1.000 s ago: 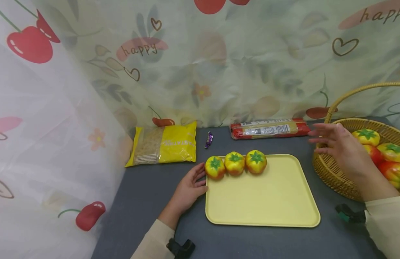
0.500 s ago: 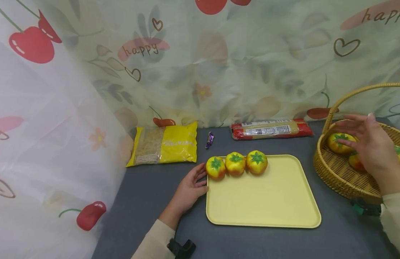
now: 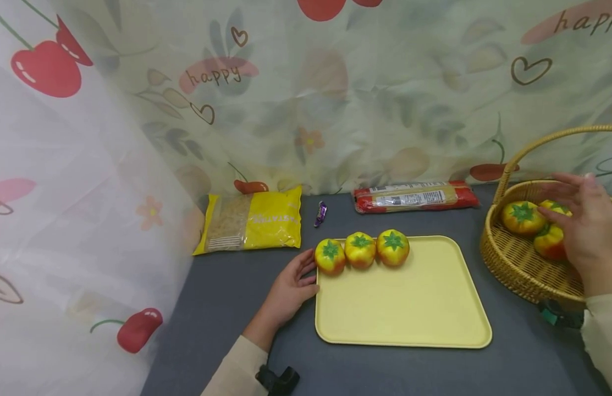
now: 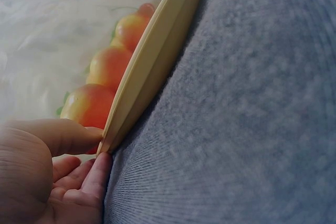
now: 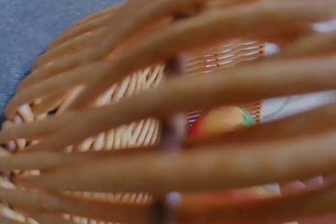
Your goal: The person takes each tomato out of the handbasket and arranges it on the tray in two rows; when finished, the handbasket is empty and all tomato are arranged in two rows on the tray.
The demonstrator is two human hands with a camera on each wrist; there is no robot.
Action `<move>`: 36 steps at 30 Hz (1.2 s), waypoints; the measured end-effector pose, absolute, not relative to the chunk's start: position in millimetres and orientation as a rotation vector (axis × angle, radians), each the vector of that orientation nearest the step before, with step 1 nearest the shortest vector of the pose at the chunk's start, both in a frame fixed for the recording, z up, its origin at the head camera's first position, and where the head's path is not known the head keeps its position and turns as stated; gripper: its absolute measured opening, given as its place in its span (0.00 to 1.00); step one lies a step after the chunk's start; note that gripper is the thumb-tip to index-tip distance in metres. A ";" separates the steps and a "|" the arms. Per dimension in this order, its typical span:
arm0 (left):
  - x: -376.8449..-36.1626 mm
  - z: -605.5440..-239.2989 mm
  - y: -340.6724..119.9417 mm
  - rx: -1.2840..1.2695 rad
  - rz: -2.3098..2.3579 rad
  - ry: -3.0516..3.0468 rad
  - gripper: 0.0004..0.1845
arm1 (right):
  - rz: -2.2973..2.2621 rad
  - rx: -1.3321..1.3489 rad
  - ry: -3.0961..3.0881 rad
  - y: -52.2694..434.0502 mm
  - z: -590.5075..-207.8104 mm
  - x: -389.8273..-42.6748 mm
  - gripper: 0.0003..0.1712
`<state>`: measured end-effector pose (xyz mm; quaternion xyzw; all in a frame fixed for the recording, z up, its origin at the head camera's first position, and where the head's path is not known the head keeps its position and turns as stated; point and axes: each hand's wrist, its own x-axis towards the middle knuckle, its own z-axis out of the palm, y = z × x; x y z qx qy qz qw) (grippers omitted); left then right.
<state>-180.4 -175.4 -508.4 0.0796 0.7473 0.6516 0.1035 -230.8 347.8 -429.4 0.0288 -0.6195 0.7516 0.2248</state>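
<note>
My left hand (image 3: 291,286) holds the left edge of a pale yellow tray (image 3: 404,308); in the left wrist view the thumb and fingers (image 4: 97,174) meet at its rim (image 4: 139,85). Along the tray's back left stands a row of yellow-red, tomato-like fruits, the left one (image 3: 330,256), the middle one (image 3: 360,250) and the right one (image 3: 393,247). Over a wicker basket (image 3: 513,272) my right hand (image 3: 590,231) spreads its thumb and fingers around a similar fruit (image 3: 555,206); contact cannot be told. Basket weave (image 5: 236,163) hides the hand in the right wrist view.
A yellow pasta bag (image 3: 251,220) lies at the back left. Beside it are a small purple-wrapped sweet (image 3: 320,214) and a red-ended noodle packet (image 3: 414,197). The basket's tall handle (image 3: 538,144) arches over its back. Another fruit (image 3: 523,218) sits at its left inside.
My right hand has moved rightward from the basket's left rim to over the fruits inside, uncovering several of them. The left hand and tray have stayed still.
</note>
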 end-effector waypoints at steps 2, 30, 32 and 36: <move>-180.5 -508.6 -175.2 0.233 1.922 2.206 0.43 | 2.055 0.053 -1.673 349.6 -428.0 -230.6 0.26; -179.9 -506.7 -175.9 0.227 1.929 2.203 0.44 | 1.480 -0.003 -2.384 391.1 -436.6 -217.2 0.15; -179.8 -506.9 -175.6 0.226 1.930 2.203 0.43 | 1.443 0.027 -2.453 389.7 -436.0 -217.8 0.16; -179.6 -506.9 -174.6 0.224 1.930 2.203 0.43 | 1.406 -0.001 -2.585 386.7 -433.1 -218.1 0.23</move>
